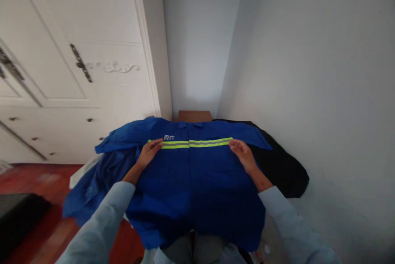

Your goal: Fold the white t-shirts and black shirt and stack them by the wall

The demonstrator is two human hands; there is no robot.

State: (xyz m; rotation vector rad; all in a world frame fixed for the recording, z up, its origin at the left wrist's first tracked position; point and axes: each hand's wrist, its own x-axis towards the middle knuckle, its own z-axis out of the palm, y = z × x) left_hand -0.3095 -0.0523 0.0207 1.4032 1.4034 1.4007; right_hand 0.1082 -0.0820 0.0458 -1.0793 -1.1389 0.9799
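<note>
A blue short-sleeved work shirt (pixel 189 177) lies spread out in front of me, collar at the far end. Across its chest runs a yellow-green and grey reflective strip, with a small white logo above it on the left. My left hand (pixel 150 151) is closed on the cloth at the strip's left end, thumb and fingers pinched together. At the right end, my right hand (pixel 242 152) pinches the shirt in the same way. The shirt's lower hem hangs close to my lap, and what supports the cloth is mostly hidden.
More crumpled blue clothing (pixel 105 173) lies to the left, and a black cloth item (pixel 280 169) sticks out on the right. A white wardrobe (pixel 117 21) stands at the left. Grey walls (pixel 308 70) rise behind and at right. A dark box-like object (pixel 21 218) rests on the reddish floor.
</note>
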